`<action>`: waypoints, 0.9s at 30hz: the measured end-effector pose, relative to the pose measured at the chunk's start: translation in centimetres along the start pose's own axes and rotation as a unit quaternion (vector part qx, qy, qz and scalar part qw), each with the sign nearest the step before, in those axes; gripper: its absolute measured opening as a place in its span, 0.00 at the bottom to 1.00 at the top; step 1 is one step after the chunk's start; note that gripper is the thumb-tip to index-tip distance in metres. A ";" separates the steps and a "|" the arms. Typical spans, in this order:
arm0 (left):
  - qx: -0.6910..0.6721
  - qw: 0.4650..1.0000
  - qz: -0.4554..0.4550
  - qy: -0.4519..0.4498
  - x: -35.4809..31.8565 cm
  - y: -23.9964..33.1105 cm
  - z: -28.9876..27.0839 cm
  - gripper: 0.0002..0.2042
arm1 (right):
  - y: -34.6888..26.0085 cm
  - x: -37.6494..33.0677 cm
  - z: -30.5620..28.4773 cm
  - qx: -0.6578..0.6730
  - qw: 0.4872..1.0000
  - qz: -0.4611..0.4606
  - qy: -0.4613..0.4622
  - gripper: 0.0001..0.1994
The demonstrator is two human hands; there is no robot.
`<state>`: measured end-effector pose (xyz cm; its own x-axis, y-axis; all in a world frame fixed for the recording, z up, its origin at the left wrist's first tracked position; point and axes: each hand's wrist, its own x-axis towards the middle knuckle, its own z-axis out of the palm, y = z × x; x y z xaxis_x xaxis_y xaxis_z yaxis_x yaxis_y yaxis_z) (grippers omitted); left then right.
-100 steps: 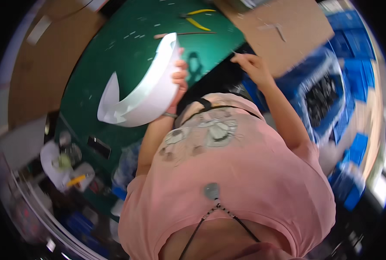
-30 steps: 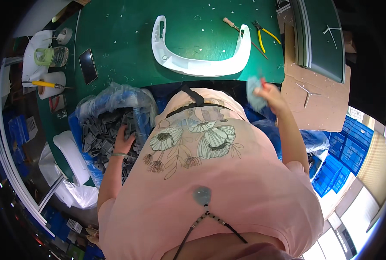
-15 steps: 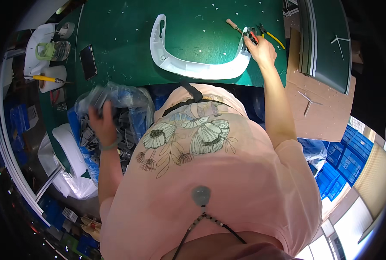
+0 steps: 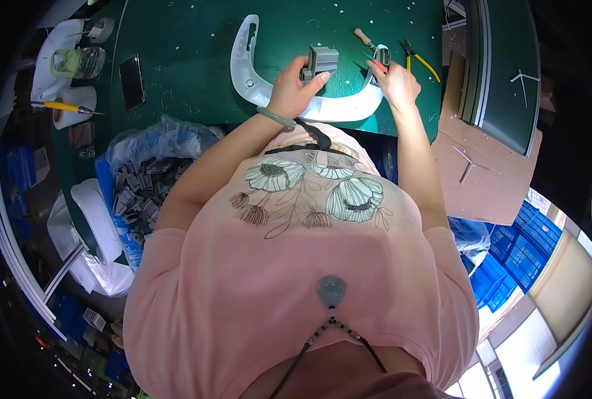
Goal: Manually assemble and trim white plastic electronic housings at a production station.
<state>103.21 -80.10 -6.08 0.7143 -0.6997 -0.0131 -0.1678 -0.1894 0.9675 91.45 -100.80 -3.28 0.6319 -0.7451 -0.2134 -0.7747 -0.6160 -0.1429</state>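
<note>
A white U-shaped plastic part (image 4: 339, 108) lies on the green table with its curve toward me. My left hand (image 4: 292, 90) is closed around a grey box-like plastic piece (image 4: 324, 60), held over the near side of the U. At the right arm of the U, my right hand (image 4: 400, 85) is closed on a small red-handled tool (image 4: 379, 65), whose working end I cannot make out. Another grey piece (image 4: 382, 54) sits at that arm's tip, partly hidden by the fingers.
Pliers with yellow handles (image 4: 425, 65) and a pinkish-handled tool (image 4: 362, 36) lie near my right hand. A phone (image 4: 132, 83) rests at the left. Below it stands a plastic-lined blue bin (image 4: 131, 249) of grey pieces. Cardboard (image 4: 492, 173) is at the right.
My left hand has come up from the bin of grey pieces to the table, bringing a grey piece with it. The right hand stays at the U's right tip, slightly shifted.
</note>
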 end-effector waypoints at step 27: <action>-0.501 0.819 -0.272 -0.066 -0.4 4.6 -4.7 0.19 | -8.7 -7.4 -2.5 0.265 0.870 -0.414 0.053 0.23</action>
<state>105.38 -77.46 -0.42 0.4069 -0.7808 -0.4740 0.8403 0.1164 0.5295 93.57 -90.59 1.96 0.9554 -0.1397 0.2603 0.0608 -0.7694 -0.6359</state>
